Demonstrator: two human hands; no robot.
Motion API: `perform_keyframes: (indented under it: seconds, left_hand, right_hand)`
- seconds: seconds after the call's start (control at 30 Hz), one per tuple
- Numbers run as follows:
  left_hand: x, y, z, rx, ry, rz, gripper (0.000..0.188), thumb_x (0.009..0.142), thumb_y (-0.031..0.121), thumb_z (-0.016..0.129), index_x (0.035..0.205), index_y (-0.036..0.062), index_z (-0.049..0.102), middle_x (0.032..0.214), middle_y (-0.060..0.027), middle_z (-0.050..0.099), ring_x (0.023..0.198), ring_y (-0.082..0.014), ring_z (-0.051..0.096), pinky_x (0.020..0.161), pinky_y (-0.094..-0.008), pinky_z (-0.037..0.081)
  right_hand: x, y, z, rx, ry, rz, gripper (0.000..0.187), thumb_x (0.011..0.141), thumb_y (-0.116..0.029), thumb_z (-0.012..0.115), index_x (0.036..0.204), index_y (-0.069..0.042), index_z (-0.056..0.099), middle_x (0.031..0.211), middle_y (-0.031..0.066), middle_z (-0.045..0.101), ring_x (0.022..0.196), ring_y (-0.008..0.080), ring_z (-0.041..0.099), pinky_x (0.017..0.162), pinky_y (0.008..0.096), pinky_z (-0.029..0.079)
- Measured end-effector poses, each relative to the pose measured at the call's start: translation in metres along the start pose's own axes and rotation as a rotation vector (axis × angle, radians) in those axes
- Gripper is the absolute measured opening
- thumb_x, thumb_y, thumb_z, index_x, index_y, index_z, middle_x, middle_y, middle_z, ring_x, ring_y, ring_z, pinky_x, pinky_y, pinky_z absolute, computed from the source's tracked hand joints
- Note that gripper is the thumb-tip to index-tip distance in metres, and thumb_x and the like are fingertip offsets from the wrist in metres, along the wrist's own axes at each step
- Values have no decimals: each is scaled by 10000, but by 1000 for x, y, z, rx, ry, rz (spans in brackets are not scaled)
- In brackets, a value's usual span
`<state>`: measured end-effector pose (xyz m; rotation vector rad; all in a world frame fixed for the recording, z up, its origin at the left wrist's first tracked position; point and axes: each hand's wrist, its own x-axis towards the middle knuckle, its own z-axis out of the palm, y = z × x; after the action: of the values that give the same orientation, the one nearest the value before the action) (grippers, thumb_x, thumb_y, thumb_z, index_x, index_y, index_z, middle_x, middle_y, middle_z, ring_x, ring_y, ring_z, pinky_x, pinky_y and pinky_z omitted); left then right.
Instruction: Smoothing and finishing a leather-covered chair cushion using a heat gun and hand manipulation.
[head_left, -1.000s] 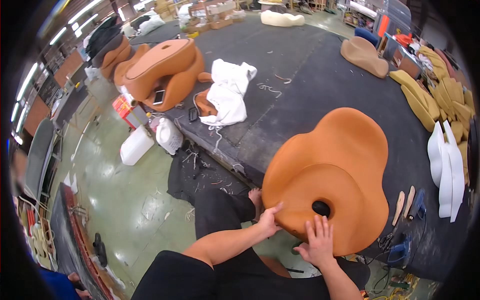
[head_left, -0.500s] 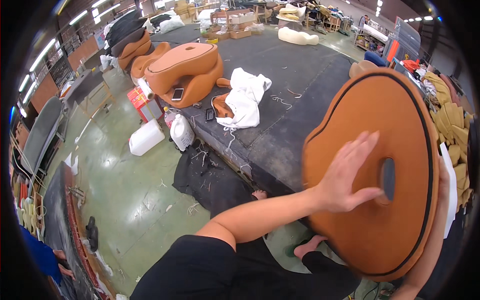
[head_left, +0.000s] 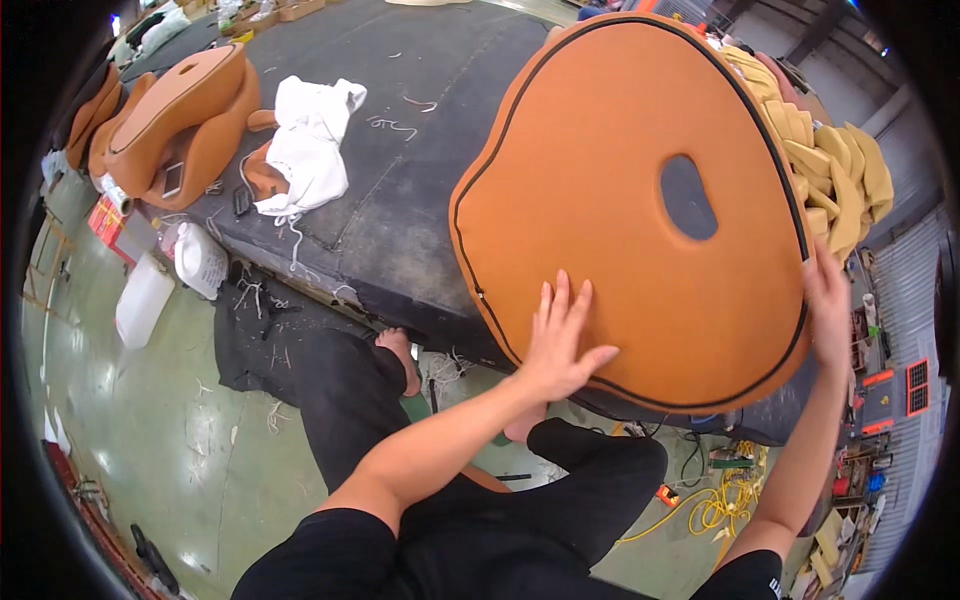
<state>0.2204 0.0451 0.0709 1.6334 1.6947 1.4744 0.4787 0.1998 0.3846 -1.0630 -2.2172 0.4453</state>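
A large orange-tan upholstered cushion (head_left: pixel 590 190) with black piping and an oval hole rests on the dark padded platform, tilted up toward me. My left hand (head_left: pixel 562 345) lies spread on its near lower-left face, fingers stretched out. At the right edge my right hand (head_left: pixel 827 305) is against the piped rim; part of its fingers is hidden behind or along that edge, so its grip is unclear. A small metal zipper pull (head_left: pixel 481 295) shows on the left seam.
Stacked orange cushions (head_left: pixel 185 110) with a phone (head_left: pixel 173 179) and a white cloth (head_left: pixel 315 150) lie on the platform (head_left: pixel 400 230) to the left. Plastic jugs (head_left: pixel 200 262) stand on the floor. Yellow foam pieces (head_left: pixel 835 170) are heaped at the right; a yellow cable (head_left: pixel 735 500) coils below.
The cushion has tipped from nearly upright to lying back on the platform. My left hand has come down onto its near part; my right hand has moved up its right edge. The view has swung right.
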Motion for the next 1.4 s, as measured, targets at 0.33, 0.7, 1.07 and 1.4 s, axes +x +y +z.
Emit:
perform_keyframes:
  seconds: [0.33, 0.7, 1.07, 1.4]
  left_hand:
    - [63, -189, -87, -706, 625, -975, 804, 1026, 539, 677, 1651, 121, 394, 1691, -147, 428, 1529, -310, 414, 1162, -589, 384]
    - [254, -228, -111, -1062, -212, -539, 880, 1053, 718, 514, 1581, 13, 506, 1546, -123, 603, 1411, -222, 566, 1185, -360, 425]
    - [126, -98, -125, -1082, 154, -920, 755, 1126, 638, 401, 1572, 36, 491, 1554, -170, 587, 1419, -341, 576, 1219, -537, 432]
    - [72, -118, -106, -819, 337, -986, 898, 1077, 748, 398, 1610, 27, 432, 1647, -189, 464, 1538, -302, 400, 1275, -477, 284]
  right_hand:
    - [24, 88, -8, 21, 45, 108, 543, 1013, -283, 782, 1412, 48, 620, 1255, 125, 747, 1103, 185, 715, 974, 328, 562]
    - [-134, 117, 168, 730, 997, 464, 674, 1155, -576, 357, 1663, -134, 389, 1677, 87, 456, 1513, 293, 462, 1247, 477, 388]
    - [10, 278, 194, 884, 407, 566, 602, 1111, -474, 567, 1526, -38, 552, 1518, 94, 619, 1321, 258, 620, 1112, 421, 496]
    - [-109, 211, 267, 825, 218, 920, 839, 1091, -590, 558, 1696, -58, 321, 1719, 73, 399, 1597, 262, 331, 1238, 515, 318]
